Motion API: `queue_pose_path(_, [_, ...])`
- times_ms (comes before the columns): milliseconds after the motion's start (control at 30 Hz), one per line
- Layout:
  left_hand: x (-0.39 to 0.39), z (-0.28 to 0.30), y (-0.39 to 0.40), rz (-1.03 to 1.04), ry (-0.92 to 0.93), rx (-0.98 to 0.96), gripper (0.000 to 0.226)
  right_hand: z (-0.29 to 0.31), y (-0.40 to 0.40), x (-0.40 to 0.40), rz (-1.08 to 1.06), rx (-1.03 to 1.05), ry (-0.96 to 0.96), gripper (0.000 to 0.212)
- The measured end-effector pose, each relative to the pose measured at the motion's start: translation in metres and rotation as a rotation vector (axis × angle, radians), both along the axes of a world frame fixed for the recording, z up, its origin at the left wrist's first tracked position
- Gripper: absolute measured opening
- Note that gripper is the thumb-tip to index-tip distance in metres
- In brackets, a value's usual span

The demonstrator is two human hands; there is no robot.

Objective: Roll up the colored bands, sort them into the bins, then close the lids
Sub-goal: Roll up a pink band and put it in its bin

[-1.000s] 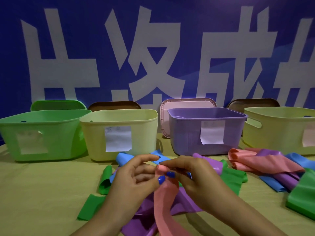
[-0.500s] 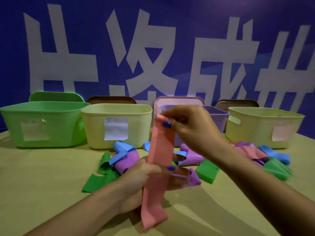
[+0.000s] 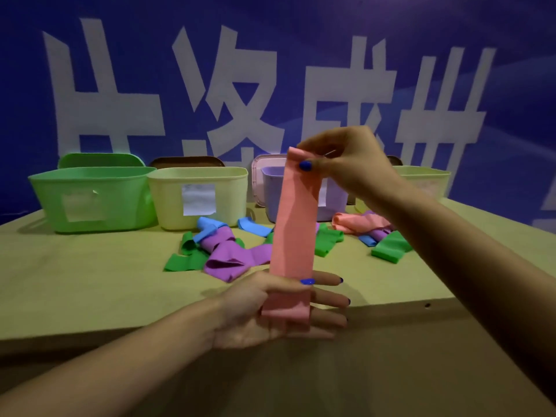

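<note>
Up above the worktop's (image 3: 90,281) near edge, the pink band (image 3: 296,224) hangs stretched upright between both hands. The right hand (image 3: 346,164) pinches its top end; the left hand (image 3: 270,311), fingers nearly straight, thumb-clamps its bottom end.

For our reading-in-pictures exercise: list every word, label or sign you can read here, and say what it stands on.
"成": large white character on the blue backdrop; those beside it cannot be read whole.
Green bin label: no text legible.
Left yellow bin label: blurred, unreadable.
Purple bin label: mostly hidden.
Right yellow bin label: unreadable.
</note>
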State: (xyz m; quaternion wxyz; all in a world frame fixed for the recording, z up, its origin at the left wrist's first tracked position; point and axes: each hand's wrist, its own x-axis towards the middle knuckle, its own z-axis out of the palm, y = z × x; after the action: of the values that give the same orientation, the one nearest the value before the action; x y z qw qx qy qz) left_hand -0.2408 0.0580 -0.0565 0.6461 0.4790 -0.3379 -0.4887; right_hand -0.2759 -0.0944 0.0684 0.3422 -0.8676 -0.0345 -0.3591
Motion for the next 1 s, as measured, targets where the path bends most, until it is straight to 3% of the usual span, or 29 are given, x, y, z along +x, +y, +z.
queue_pose_path(300, [-0.025,0.012,0.053,0.265,-0.313,0.245,0.048,0.031,0.031,-0.042,0.160,-0.007,0.227,0.026])
queue_pose_path(367, [-0.022,0.019,0.065,0.291,-0.377,0.227,0.048,0.037,0.037,-0.046,0.216,0.002,0.247,0.023])
queue_pose_path(500, [-0.010,0.037,0.081,0.377,-0.422,0.087,0.085,0.041,0.045,-0.049,0.332,0.064,0.275,0.016])
queue_pose_path(567, [-0.002,0.045,0.082,0.396,-0.380,-0.008,0.089,0.037,0.047,-0.047,0.385,0.108,0.296,0.016])
queue_pose_path(767, [0.019,0.068,0.052,0.468,-0.218,-0.161,0.064,0.020,0.044,-0.016,0.446,0.061,0.381,0.020])
queue_pose_path(1000, [0.067,0.058,0.000,0.899,-0.337,-0.171,0.045,-0.003,0.023,0.047,0.371,-0.022,0.484,0.025])
